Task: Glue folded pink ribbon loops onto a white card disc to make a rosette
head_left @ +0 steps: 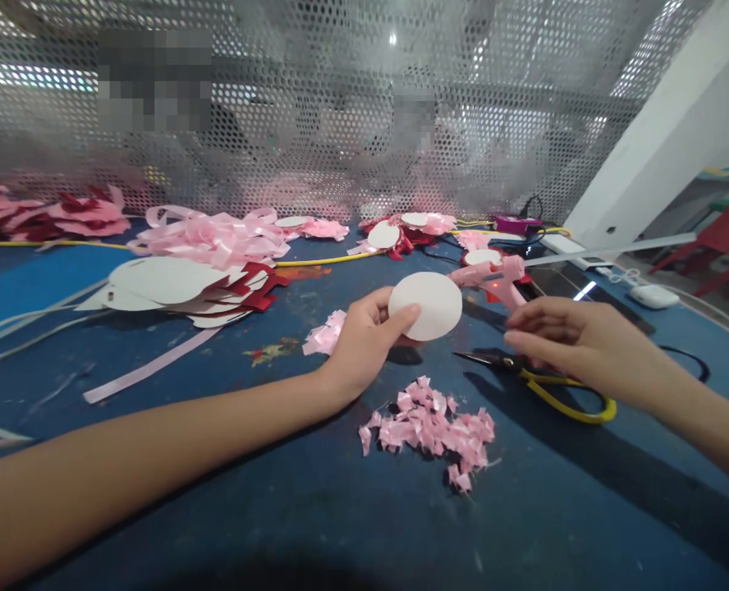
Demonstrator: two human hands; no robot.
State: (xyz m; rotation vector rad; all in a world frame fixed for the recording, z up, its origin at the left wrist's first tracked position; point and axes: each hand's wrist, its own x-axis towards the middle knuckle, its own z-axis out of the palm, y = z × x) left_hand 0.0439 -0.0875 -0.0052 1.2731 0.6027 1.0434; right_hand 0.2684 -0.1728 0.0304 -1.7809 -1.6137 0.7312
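My left hand (364,341) is closed on a white paper disc (429,305), thumb on its face and fingers behind it. A pink hot glue gun (500,277) with a small red light stands just behind the disc; its nozzle end reaches the disc's edge. My right hand (570,336) is half curled beside the glue gun's handle, thumb and fingers parted, with nothing visible in it. Whether a fingertip touches the handle I cannot tell. Yellow-handled scissors (561,390) lie below my right hand. A pile of pink ribbon scraps (435,431) lies in front of the disc.
Stacked white card shapes with red edges (167,287) and pink ribbon loops (217,234) lie to the left. Pink and red pieces (395,234) sit along the perforated metal screen (340,107). A yellow cord (333,260) crosses the table. At right are a phone (592,291) and white charger (653,295).
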